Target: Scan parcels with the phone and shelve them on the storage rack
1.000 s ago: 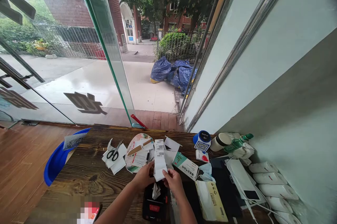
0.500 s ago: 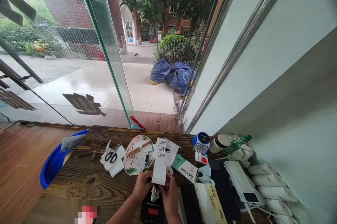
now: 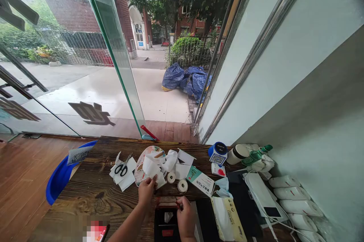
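My left hand (image 3: 147, 192) pinches the edge of a crumpled strip of white paper (image 3: 153, 167), which lies over a round hand fan (image 3: 141, 162). Closed on the raised, reddish lid (image 3: 166, 201) of a small black device (image 3: 159, 222) is my right hand (image 3: 186, 213). A scrap of white paper (image 3: 168, 217) sits inside the device, above a red patch. Just beyond the lid are two small paper rolls, a nearer one (image 3: 182, 186) and a farther one (image 3: 171, 177). Some fingertips are hard to make out.
Black-handled scissors (image 3: 121, 169) lie on white paper at left. A green-and-white box (image 3: 200, 181), tissue pack (image 3: 227, 217) and blue QR-code stand (image 3: 218, 153) are at right. White rolls (image 3: 298, 202) line the wall. A blue bin (image 3: 58, 181) stands beyond the table's left edge.
The numbered white strip is no longer held up between both hands. My left hand has moved left onto crumpled paper; my right has moved to the device, whose lid is now raised.
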Demonstrator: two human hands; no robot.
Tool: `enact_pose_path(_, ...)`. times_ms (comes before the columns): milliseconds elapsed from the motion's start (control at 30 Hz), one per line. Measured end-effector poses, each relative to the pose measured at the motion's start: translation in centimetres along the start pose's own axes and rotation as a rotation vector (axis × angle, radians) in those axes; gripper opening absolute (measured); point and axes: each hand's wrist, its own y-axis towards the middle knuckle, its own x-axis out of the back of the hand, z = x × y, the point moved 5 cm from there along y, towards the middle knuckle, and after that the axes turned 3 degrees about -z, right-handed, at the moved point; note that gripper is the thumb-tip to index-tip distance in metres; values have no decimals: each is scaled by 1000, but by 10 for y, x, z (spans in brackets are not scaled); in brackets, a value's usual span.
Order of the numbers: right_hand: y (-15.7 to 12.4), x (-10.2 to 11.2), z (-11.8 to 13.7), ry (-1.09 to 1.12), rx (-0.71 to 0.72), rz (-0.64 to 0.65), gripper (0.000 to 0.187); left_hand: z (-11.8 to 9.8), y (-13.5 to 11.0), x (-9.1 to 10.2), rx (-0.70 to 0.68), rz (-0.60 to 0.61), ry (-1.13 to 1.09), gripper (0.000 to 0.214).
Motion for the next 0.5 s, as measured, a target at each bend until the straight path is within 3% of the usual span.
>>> enact_pose_path(200,2,27,12,151,50,151,39,-14,-10,4,-21,217,-18,50)
enact_pose_path(333,8,46,33,384,10,183,30,-17,-37,17,-29,327,-118,54)
enact_pose_path(400,8,42,55,565,-5,257,37,-21,-52,26,-113,324,-60,43)
enact_pose_path(500,10,20,88,855,-46,383,58,-31,-72,39,-370,268,168,29)
